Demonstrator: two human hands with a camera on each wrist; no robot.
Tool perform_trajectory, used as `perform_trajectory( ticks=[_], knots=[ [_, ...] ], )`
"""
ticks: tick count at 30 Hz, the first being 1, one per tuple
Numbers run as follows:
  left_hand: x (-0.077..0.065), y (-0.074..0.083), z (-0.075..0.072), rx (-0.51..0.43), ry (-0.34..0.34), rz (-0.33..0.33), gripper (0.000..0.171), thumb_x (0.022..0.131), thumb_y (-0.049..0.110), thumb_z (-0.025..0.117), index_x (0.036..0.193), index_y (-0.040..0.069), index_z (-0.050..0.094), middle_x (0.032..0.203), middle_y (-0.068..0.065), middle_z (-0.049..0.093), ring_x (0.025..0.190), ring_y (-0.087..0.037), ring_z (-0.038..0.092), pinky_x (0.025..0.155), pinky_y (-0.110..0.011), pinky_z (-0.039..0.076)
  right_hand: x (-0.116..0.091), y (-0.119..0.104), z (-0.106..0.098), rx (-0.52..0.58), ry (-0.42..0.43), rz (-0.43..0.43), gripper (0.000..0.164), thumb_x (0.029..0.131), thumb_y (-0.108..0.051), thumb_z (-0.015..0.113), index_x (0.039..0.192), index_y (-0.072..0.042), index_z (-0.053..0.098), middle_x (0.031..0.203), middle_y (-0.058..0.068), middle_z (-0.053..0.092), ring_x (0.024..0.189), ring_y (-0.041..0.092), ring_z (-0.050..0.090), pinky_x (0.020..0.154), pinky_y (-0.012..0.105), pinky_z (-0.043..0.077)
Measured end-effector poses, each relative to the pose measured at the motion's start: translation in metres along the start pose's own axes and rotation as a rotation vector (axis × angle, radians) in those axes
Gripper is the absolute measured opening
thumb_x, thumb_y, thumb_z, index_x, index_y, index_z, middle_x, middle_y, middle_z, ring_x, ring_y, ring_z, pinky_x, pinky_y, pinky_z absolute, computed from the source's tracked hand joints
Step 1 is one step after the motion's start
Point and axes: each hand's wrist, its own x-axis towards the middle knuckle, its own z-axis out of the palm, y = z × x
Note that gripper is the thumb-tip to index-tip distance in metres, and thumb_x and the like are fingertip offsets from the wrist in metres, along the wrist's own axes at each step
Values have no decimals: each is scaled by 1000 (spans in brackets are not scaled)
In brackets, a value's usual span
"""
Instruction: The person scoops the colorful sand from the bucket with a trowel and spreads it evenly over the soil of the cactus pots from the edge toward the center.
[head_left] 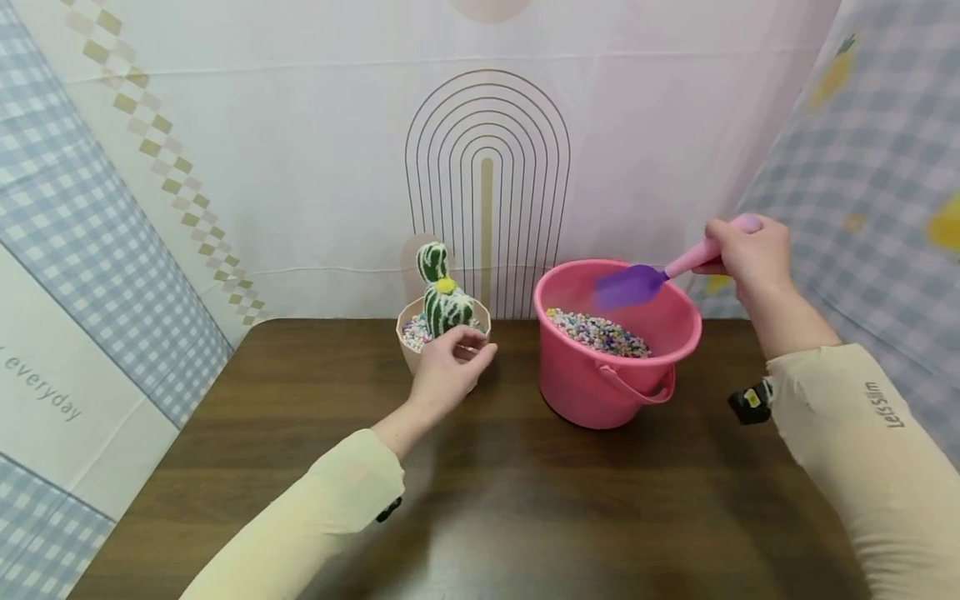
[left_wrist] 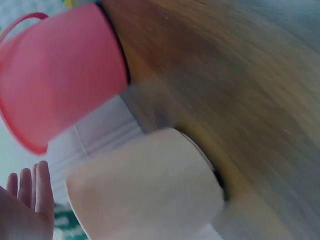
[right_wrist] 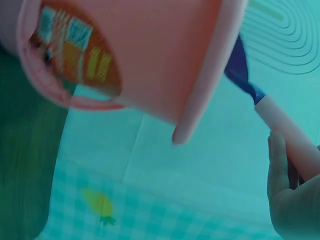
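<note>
My right hand [head_left: 752, 254] grips the pink handle of a small toy shovel [head_left: 708, 254]. Its purple blade, blurred, tilts down over the mouth of a pink bucket [head_left: 592, 392]. Inside lie many small multicoloured beads [head_left: 600, 333]. At the left, my left hand [head_left: 447, 367] is held in front of a cream flowerpot [head_left: 409, 354], with fingers loosely bent and nothing between them. From the pot rises a green-and-white cactus [head_left: 448, 310] with a yellow flower, surrounded by beads. In the left wrist view, the fingers [left_wrist: 43, 187] extend beside the pot's rim; contact is unclear.
The brown wooden table [head_left: 480, 508] carries the pot and the bucket side by side near its back edge. The bucket's handle [head_left: 637, 387] hangs down at its front. A patterned cloth [head_left: 322, 167] stands right behind, with checked cloth at both sides.
</note>
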Motion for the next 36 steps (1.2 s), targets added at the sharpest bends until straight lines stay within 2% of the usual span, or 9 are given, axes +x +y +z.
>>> perform_trajectory(
  ticks=[3,7,13,16,20,22,26,31,36],
  knots=[
    [4,7,13,-4,-62,-17,23,85,22,68,102,8,66,95,-8,70,82,-18,64,77,-28,54,0,2,-4,-130,11,-51,24,87,-15,51,62,-12,52,48,-7,64,51,5,65,52,19,54],
    [12,14,31,-8,-127,-62,35,87,29,66,115,10,61,103,-7,68,90,-18,65,80,-29,54,1,5,-6,-324,19,-88,20,87,-23,53,75,-7,53,47,-16,59,49,1,63,52,15,52],
    [27,24,57,-80,-156,-142,50,87,35,65,130,13,51,118,-6,63,102,-19,62,83,-27,54,4,13,-6,-556,22,-189,27,85,-28,56,86,-1,52,47,-21,51,43,-3,56,48,14,46],
    [35,27,66,-113,-126,-166,55,86,33,66,133,12,49,120,-6,61,104,-18,61,85,-26,54,4,20,-1,-685,31,-286,25,82,-25,58,85,0,56,52,-11,54,46,2,55,49,18,44],
    [45,28,74,-173,-62,-218,57,85,27,68,136,10,47,123,-10,60,108,-20,60,88,-27,53,1,29,9,-823,-27,-331,28,81,-25,60,87,2,60,71,12,61,67,24,56,58,27,40],
    [48,27,75,-221,-33,-243,56,85,24,68,135,9,48,124,-12,60,110,-21,60,89,-28,53,-1,33,14,-840,-69,-329,28,82,-25,62,86,2,59,75,16,59,71,29,53,57,28,41],
    [52,25,74,-298,-13,-273,53,85,19,68,134,8,50,125,-13,60,112,-22,59,91,-29,52,-5,37,23,-830,-91,-337,26,83,-23,62,85,3,59,74,17,57,67,28,54,51,27,43],
    [51,25,73,-316,3,-282,50,85,18,67,133,8,52,123,-13,61,111,-23,60,90,-29,53,-7,39,37,-744,-36,-228,39,86,-25,59,107,7,57,99,25,58,86,33,55,69,38,53],
    [50,25,76,-334,-2,-290,50,86,17,67,132,9,52,124,-13,61,111,-23,59,90,-30,52,-4,43,48,-642,37,-158,38,86,-25,57,107,6,56,103,23,57,93,32,54,77,39,49]
  ],
)
